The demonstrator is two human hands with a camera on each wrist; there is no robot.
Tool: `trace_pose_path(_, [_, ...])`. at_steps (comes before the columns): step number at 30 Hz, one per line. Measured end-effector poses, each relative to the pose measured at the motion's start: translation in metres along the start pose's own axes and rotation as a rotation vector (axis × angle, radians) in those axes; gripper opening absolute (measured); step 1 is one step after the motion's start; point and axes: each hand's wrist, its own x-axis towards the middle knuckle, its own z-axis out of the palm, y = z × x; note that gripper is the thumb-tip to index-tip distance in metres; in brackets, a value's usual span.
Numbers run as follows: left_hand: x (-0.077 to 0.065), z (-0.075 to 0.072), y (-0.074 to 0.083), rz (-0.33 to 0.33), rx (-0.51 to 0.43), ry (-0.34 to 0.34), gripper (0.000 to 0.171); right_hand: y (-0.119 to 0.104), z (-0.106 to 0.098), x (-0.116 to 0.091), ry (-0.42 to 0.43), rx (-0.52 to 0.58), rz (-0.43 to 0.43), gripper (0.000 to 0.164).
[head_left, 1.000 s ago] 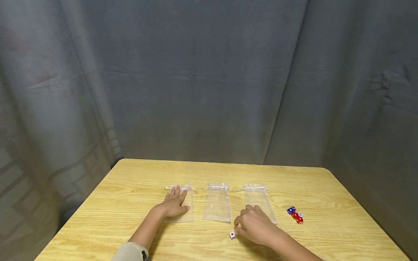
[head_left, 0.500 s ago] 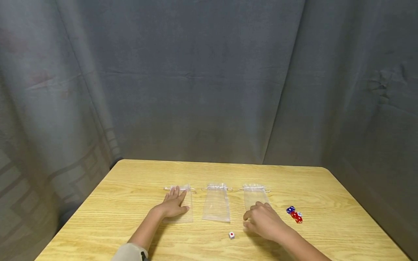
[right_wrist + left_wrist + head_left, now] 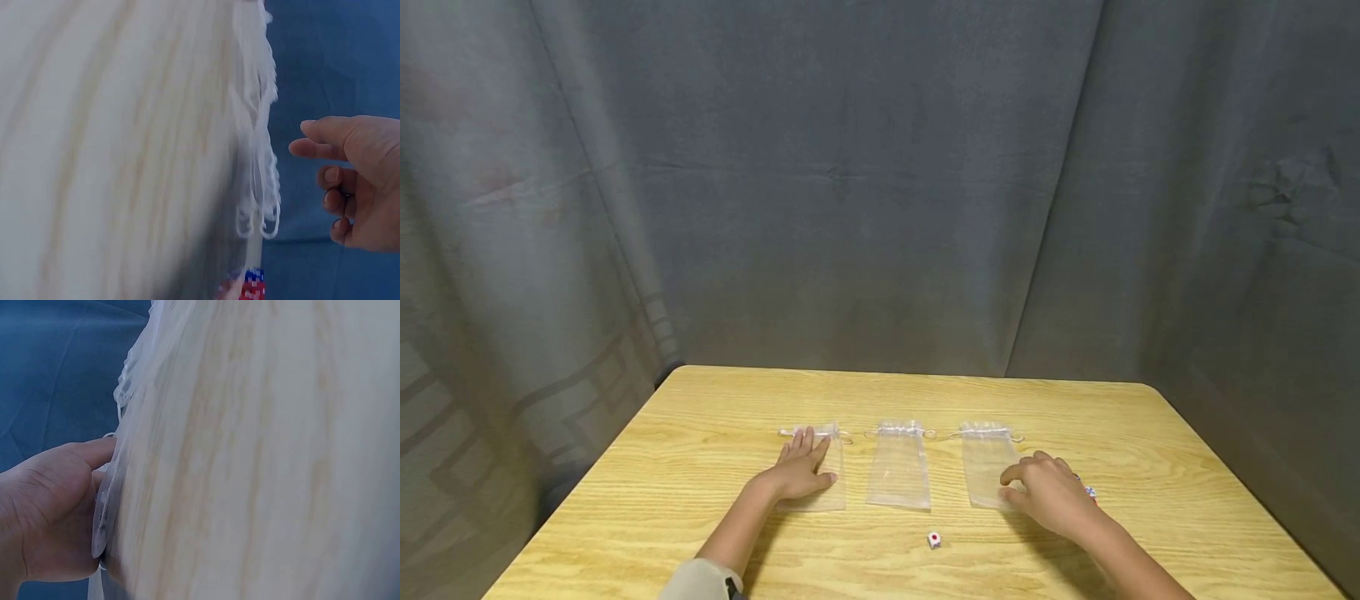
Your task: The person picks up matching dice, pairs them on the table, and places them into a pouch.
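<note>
My left hand (image 3: 802,473) rests with its fingers spread on a sheer white drawstring bag (image 3: 831,498), the left one of three lying in a row. In the left wrist view the same hand (image 3: 59,506) lies against the bag's mesh. Over the lower right corner of the right bag (image 3: 985,467) hovers my right hand (image 3: 1048,496), fingers loosely bent. The right wrist view shows nothing between its fingertips (image 3: 307,125). A white die (image 3: 934,540) with a red dot sits in front of the bags. Blue, red and white dice (image 3: 1091,493) are mostly hidden behind my right hand.
Between the other two lies the middle bag (image 3: 898,471), flat, its cords toward the far side. The wooden table (image 3: 737,408) ends at a grey curtain (image 3: 850,250) that hangs behind and along both sides.
My right hand has moved away from the white die, rightward across the right bag toward the coloured dice, and now covers most of them. The left hand has stayed in place.
</note>
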Motion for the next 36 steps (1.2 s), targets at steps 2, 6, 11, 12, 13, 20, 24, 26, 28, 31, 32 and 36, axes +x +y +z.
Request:
trace_pose_path(2, [0.000,0.000,0.000,-0.001,0.002,-0.001,0.067,0.007,-0.003,-0.002,0.017,0.005,0.029,0.015])
trace_pose_path(6, [0.001,0.000,0.000,-0.002,0.005,-0.002,0.067,0.025,-0.008,-0.004,0.057,-0.032,0.072,0.015])
trace_pose_path(11, [0.002,0.001,-0.001,-0.001,0.008,-0.002,0.067,0.046,-0.016,-0.008,0.068,-0.035,0.114,0.014])
trace_pose_path(12, [0.002,0.001,-0.001,0.000,0.008,-0.001,0.067,0.049,-0.017,-0.009,0.065,-0.037,0.120,0.015])
trace_pose_path(13, [0.002,0.001,-0.002,0.001,0.009,0.001,0.067,0.053,-0.019,-0.010,0.060,-0.035,0.131,0.015])
trace_pose_path(20, [0.002,0.003,-0.003,0.008,0.001,0.013,0.067,0.075,-0.024,-0.016,0.063,-0.041,0.206,0.016])
trace_pose_path(24, [0.001,0.003,-0.003,0.008,-0.003,0.013,0.067,0.083,-0.023,-0.019,0.029,-0.009,0.245,0.018])
trace_pose_path(26, [0.001,0.003,-0.003,0.009,-0.002,0.015,0.067,0.085,-0.022,-0.020,0.023,0.000,0.257,0.018])
trace_pose_path(28, [0.001,0.003,-0.003,0.010,-0.002,0.016,0.067,0.088,-0.020,-0.021,0.013,0.011,0.273,0.019])
trace_pose_path(31, [0.001,0.003,-0.003,0.012,-0.004,0.017,0.067,0.092,-0.019,-0.022,-0.011,0.021,0.299,0.020])
trace_pose_path(32, [0.001,0.003,-0.003,0.011,-0.004,0.016,0.067,0.094,-0.019,-0.022,-0.025,0.025,0.307,0.020])
trace_pose_path(36, [0.001,0.003,-0.003,0.009,-0.009,0.013,0.067,0.096,-0.021,-0.023,-0.085,0.029,0.331,0.019])
